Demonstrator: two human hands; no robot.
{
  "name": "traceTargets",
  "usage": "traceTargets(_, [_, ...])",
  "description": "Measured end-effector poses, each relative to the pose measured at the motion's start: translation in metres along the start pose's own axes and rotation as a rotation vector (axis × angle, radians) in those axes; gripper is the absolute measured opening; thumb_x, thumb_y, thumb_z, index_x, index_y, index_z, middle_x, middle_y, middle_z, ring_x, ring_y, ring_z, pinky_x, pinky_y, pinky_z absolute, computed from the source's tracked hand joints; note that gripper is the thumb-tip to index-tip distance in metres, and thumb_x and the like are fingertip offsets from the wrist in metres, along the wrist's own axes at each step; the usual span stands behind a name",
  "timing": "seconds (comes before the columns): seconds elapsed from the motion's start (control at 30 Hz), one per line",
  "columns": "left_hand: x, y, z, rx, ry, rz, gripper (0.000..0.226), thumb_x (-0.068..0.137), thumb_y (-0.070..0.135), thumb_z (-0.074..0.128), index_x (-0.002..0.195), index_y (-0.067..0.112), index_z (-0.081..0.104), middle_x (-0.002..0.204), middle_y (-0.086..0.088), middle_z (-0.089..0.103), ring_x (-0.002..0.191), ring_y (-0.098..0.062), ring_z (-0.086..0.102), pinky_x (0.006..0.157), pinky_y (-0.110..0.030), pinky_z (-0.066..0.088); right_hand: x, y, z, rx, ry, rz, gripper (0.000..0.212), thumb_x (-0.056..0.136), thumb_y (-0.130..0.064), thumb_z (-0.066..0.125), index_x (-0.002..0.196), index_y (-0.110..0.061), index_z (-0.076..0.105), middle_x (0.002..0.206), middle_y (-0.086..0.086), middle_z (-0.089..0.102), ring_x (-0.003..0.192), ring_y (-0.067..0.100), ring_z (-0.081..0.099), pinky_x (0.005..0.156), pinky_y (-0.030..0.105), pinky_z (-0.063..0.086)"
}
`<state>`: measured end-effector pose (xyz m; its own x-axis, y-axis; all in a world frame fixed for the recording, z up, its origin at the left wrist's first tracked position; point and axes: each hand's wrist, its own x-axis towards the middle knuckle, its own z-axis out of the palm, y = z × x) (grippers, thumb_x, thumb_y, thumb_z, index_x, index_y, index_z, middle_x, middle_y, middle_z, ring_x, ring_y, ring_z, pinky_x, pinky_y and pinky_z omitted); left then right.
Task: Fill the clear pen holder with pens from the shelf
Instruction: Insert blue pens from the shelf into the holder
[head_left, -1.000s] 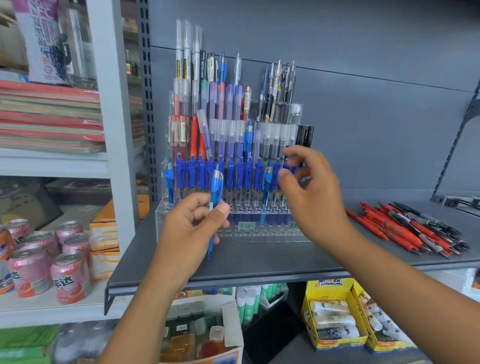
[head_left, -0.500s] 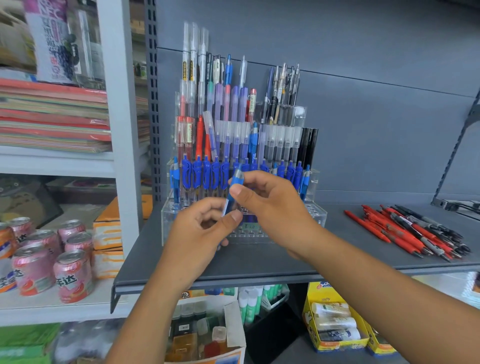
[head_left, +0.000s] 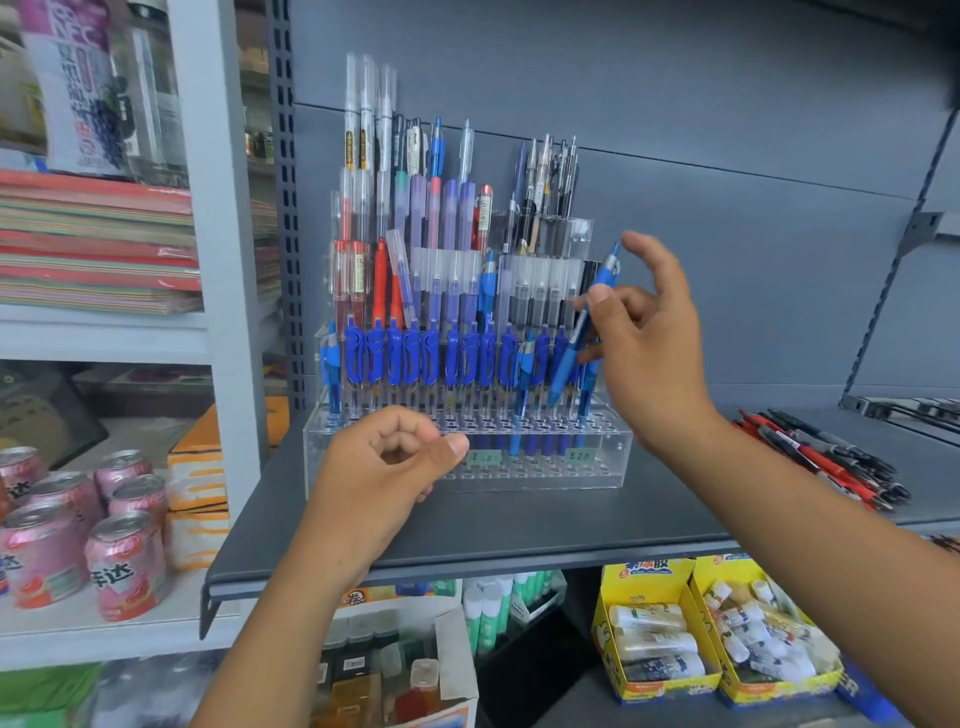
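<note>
Grey metal shelving in a stationery shop forms the setting, with the dark shelf (head_left: 519, 525) at chest height carrying the work.

Nearest the camera, the left hand (head_left: 384, 467) hovers over the shelf's front, just before the holder's lower tier. Its fingers are curled loosely inward with the thumb forward, and nothing is visible in its grip.

Beyond it stands the clear pen holder (head_left: 467, 447), a tiered acrylic rack set on the shelf against the back panel. Its front row of holes appears vacant. The next row is filled nearly end to end with blue-clipped pens (head_left: 415, 358), and the higher tiers behind hold red, purple, white-capped and dark pens.

At the holder's right end, the right hand (head_left: 649, 332) pinches a blue pen (head_left: 582, 332) between thumb and forefinger, the remaining fingers spread open above. The pen is tilted, its tip pointing down-left toward the right end of the blue row; whether the tip has entered a hole cannot be told.

Further right on the same shelf, well apart from the holder, lies a loose pile of red and black pens (head_left: 821, 457).

Assessment: the task is well advanced. Most tiers are stocked, and one pen is being seated. Outstanding are the vacant front holes and the loose stock on the shelf, so several more placements appear necessary.
</note>
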<state>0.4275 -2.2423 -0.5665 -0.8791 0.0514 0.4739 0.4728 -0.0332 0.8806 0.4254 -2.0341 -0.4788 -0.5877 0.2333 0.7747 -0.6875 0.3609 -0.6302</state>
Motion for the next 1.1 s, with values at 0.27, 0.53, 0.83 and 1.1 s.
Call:
traceTargets(0.27, [0.001, -0.002, 0.0, 0.027, 0.034, 0.02, 0.024, 0.079, 0.015, 0.079, 0.067, 0.014, 0.058, 0.057, 0.002, 0.045, 0.056, -0.012, 0.041, 0.054, -0.016, 0.037, 0.014, 0.03, -0.027, -0.189, 0.082, -0.028, 0.04, 0.101, -0.013, 0.051, 0.136, -0.03, 0.043, 0.106, 0.01, 0.056, 0.066, 0.019, 0.054, 0.06, 0.052, 0.056])
traceTargets(0.53, [0.001, -0.002, 0.001, 0.025, 0.042, 0.031, 0.025, 0.08, 0.01, 0.077, 0.065, 0.013, 0.057, 0.057, 0.002, 0.044, 0.057, -0.011, 0.04, 0.053, -0.011, 0.037, 0.018, 0.046, -0.033, -0.292, 0.093, -0.021, 0.039, 0.1, -0.017, 0.052, 0.132, -0.038, 0.046, 0.107, 0.001, 0.056, 0.073, 0.023, 0.057, 0.069, 0.051, 0.057])
traceTargets(0.83, [0.002, -0.002, 0.0, 0.037, 0.046, 0.033, 0.025, 0.081, 0.011, 0.077, 0.067, 0.01, 0.057, 0.059, -0.002, 0.044, 0.056, -0.012, 0.039, 0.052, -0.011, 0.038, 0.009, 0.055, -0.03, -0.332, 0.026, 0.026, 0.041, 0.101, -0.019, 0.053, 0.133, -0.042, 0.045, 0.106, -0.018, 0.05, 0.084, 0.026, 0.062, 0.074, 0.051, 0.057])
traceTargets(1.1, [0.002, -0.003, -0.001, 0.058, 0.043, 0.025, 0.024, 0.08, 0.014, 0.076, 0.067, 0.01, 0.056, 0.059, -0.003, 0.044, 0.056, -0.013, 0.039, 0.052, -0.014, 0.037, -0.008, 0.066, -0.03, -0.362, -0.069, 0.063, 0.035, 0.1, -0.014, 0.053, 0.129, -0.033, 0.05, 0.113, -0.01, 0.051, 0.083, 0.001, 0.056, 0.065, 0.012, 0.045])
